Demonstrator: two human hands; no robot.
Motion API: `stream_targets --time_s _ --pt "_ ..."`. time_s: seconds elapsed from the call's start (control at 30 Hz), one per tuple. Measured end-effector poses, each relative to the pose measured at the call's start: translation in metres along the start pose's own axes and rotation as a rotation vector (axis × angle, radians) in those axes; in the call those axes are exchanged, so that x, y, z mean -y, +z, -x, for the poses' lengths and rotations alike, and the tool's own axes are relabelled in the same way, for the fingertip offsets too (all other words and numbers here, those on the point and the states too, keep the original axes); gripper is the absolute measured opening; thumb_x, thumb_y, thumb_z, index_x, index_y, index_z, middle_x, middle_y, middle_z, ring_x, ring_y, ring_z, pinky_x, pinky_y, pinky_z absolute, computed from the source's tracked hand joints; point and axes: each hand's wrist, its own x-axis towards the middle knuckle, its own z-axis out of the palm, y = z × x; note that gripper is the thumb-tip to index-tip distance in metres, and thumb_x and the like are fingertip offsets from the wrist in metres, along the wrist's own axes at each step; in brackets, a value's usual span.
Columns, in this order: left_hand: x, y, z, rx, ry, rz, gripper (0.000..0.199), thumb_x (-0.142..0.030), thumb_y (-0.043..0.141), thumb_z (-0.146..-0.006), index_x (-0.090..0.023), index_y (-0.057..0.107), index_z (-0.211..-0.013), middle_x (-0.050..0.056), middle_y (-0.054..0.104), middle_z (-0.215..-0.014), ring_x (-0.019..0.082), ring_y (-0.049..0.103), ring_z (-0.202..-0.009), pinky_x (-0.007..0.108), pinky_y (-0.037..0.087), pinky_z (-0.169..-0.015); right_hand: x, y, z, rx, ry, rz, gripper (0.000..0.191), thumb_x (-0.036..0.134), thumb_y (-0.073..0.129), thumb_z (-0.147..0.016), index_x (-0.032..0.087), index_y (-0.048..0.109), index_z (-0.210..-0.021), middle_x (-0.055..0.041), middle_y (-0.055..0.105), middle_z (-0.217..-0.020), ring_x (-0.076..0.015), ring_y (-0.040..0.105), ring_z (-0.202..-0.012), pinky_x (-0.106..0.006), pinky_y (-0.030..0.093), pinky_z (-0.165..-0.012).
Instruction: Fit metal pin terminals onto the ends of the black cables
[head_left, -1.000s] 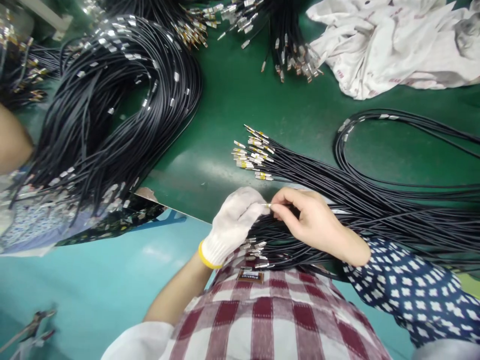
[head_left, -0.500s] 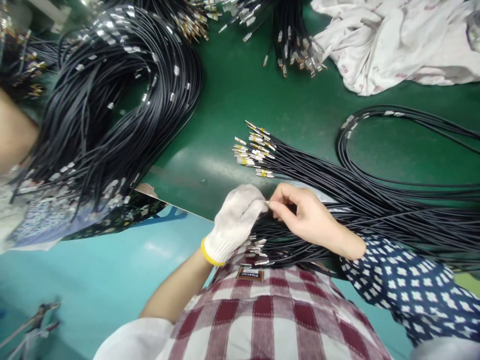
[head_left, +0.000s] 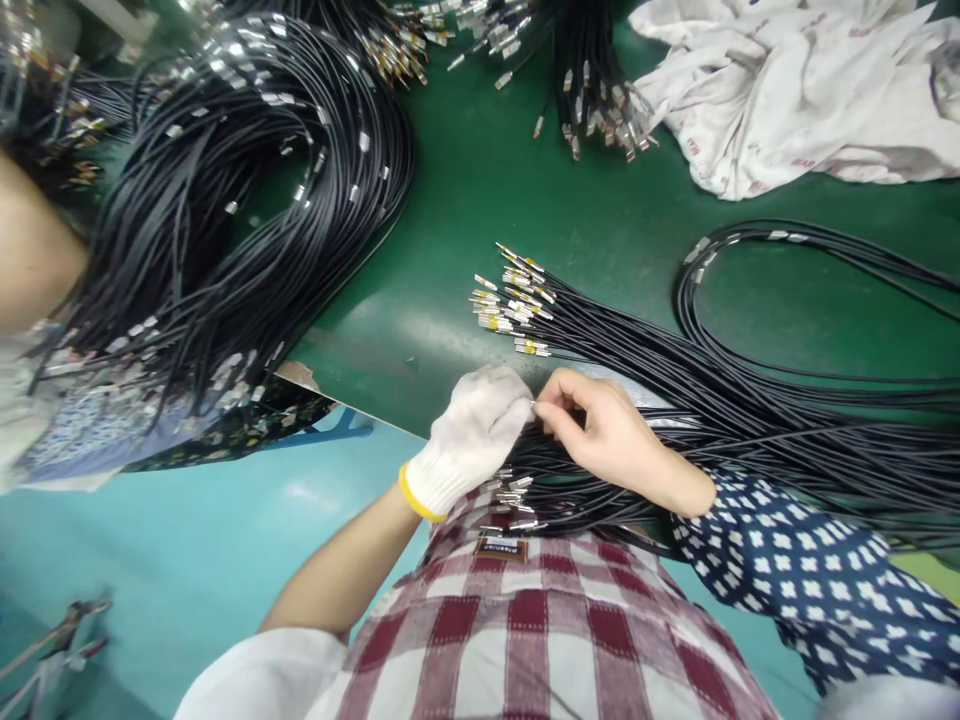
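My left hand [head_left: 480, 430], in a white knit glove with a yellow cuff, is closed at the table's front edge. Its fingertips meet those of my bare right hand [head_left: 600, 425], whose thumb and forefinger are pinched together. A tiny metallic piece shows between the two hands, too small to make out. Just behind them lies a bundle of black cables [head_left: 637, 330] with silver and yellow tips pointing left. Nearer my body, a second cable bundle [head_left: 577, 500] with silver tips lies beneath my hands and reaches the checked apron [head_left: 525, 600].
The green table [head_left: 465, 200] holds a big coil of black cables [head_left: 360, 190] at left, beside another person's arm [head_left: 34, 250]. More cable ends [head_left: 600, 110] lie at the back, with a white cloth [head_left: 780, 90] at back right. A cable loop [head_left: 686, 290] curves at right.
The view has shifted slightly. My hands remain fingertip to fingertip, and the glint between them is smaller. My left glove has turned slightly.
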Motion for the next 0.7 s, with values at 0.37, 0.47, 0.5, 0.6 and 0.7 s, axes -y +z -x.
stream_targets --time_s 0.37,0.47,0.5,0.6,0.7 --pt "-0.010 -0.020 -0.014 0.070 -0.182 0.394 0.025 -0.028 0.043 -0.097 -0.019 0.057 -0.079 -0.002 0.056 -0.080 0.015 0.053 -0.078 0.027 0.039 -0.072 -0.002 -0.017 0.001 0.040 -0.022 -0.085 0.024 0.027 0.050 -0.101 0.019 0.062 -0.083 0.0031 0.060 -0.062 -0.0130 0.056 -0.058 -0.026 0.041 -0.061" --pt "-0.009 -0.023 -0.014 0.073 -0.167 0.467 0.023 -0.027 0.044 -0.097 -0.018 0.058 -0.081 -0.002 0.057 -0.082 0.014 0.053 -0.080 0.025 0.040 -0.074 -0.005 -0.014 0.002 0.039 -0.023 -0.162 0.020 0.029 0.051 -0.101 0.020 0.062 -0.088 0.0044 0.060 -0.060 -0.0121 0.055 -0.056 -0.025 0.042 -0.059" --pt "-0.009 -0.023 -0.014 0.074 -0.163 0.474 0.023 -0.027 0.044 -0.096 -0.018 0.059 -0.081 -0.002 0.057 -0.082 0.014 0.053 -0.080 0.025 0.040 -0.075 -0.006 -0.012 0.002 0.030 -0.025 -0.177 0.020 0.029 0.051 -0.101 0.020 0.062 -0.087 0.0043 0.060 -0.061 -0.0120 0.055 -0.056 -0.024 0.043 -0.060" --pt "-0.010 -0.023 -0.014 0.069 -0.168 0.490 0.023 -0.026 0.045 -0.096 -0.018 0.060 -0.080 -0.002 0.060 -0.083 0.014 0.054 -0.081 0.025 0.040 -0.076 -0.007 -0.009 0.002 -0.006 -0.024 -0.222 0.020 0.028 0.053 -0.101 0.020 0.061 -0.084 0.0034 0.062 -0.064 -0.0116 0.058 -0.057 -0.024 0.046 -0.060" --pt "-0.014 -0.023 -0.016 0.065 -0.192 0.489 0.023 -0.026 0.046 -0.095 -0.018 0.061 -0.079 -0.002 0.060 -0.083 0.014 0.054 -0.083 0.025 0.039 -0.078 -0.008 -0.008 0.001 -0.013 -0.011 -0.284 0.019 0.028 0.054 -0.101 0.020 0.060 -0.085 0.0031 0.063 -0.065 -0.0114 0.059 -0.056 -0.023 0.048 -0.059"
